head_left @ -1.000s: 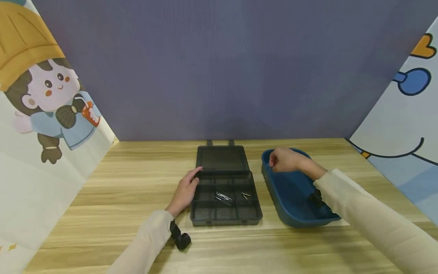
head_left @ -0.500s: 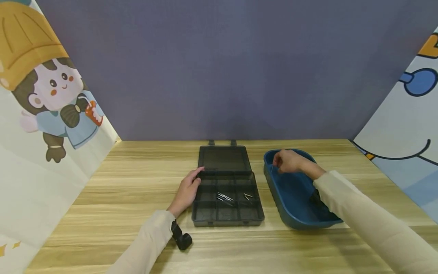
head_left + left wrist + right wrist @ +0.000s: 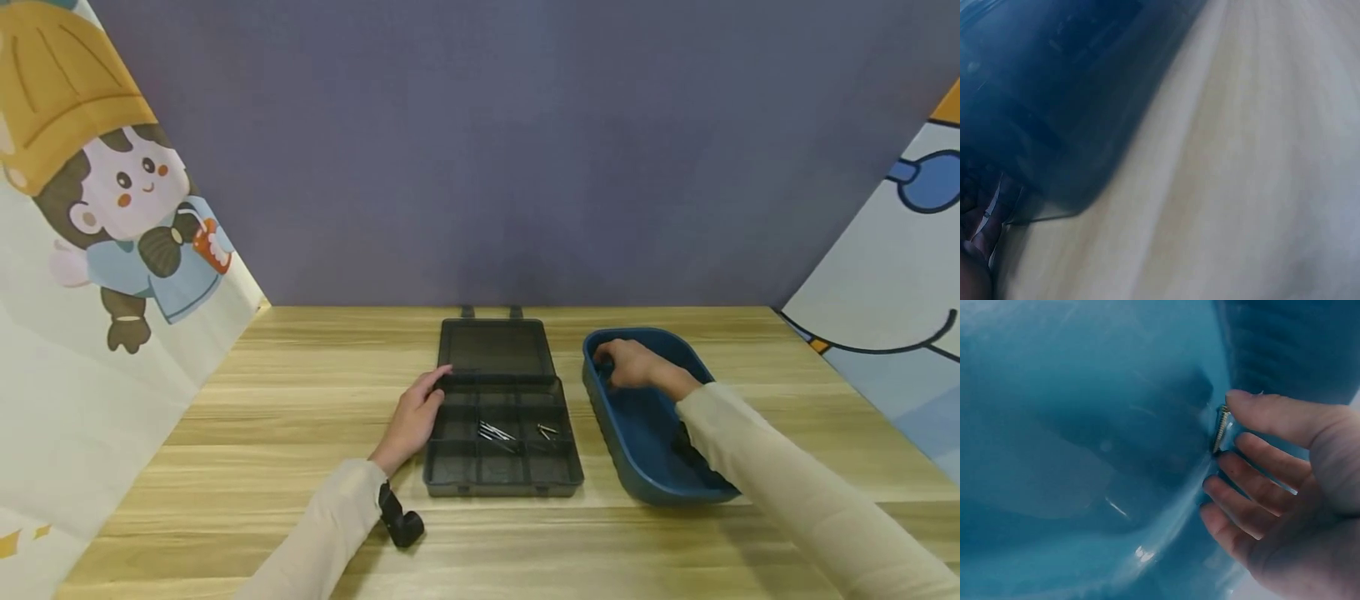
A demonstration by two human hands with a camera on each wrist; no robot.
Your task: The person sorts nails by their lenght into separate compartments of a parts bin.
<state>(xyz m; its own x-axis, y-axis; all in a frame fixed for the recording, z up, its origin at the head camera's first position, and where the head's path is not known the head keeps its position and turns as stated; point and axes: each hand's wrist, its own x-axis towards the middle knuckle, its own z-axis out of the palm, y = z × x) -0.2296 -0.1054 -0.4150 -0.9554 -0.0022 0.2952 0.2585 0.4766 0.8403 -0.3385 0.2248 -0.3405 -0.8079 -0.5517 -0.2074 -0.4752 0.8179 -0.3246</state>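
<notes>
My left hand (image 3: pixel 408 421) rests along the left edge of a dark, see-through compartment box (image 3: pixel 502 490), its index finger reaching to the hinge; only part of it shows in the left wrist view. Several silvery nails (image 3: pixel 497 433) lie in the box's middle compartment. Two small brassy screws (image 3: pixel 547 431) lie in the one to its right. Inside the far left end of a blue bin (image 3: pixel 618 454) is my right hand (image 3: pixel 632 365). In the right wrist view, a threaded screw (image 3: pixel 1221 429) stands out between its thumb tip and parted, gently bent fingers, close against the bin's curved wall.
The box lid (image 3: pixel 497 346) lies folded back toward the dark wall (image 3: pixel 495 167). The bin stands right of the box on the wooden table (image 3: pixel 315 375). Black wrist cameras show at the left wrist (image 3: pixel 401 521) and the right wrist (image 3: pixel 696 457).
My right hand has lowered deeper into the bin's far left end; a thin glint showed at its fingertips earlier. My left hand stays at the box. The head view has shifted slightly.
</notes>
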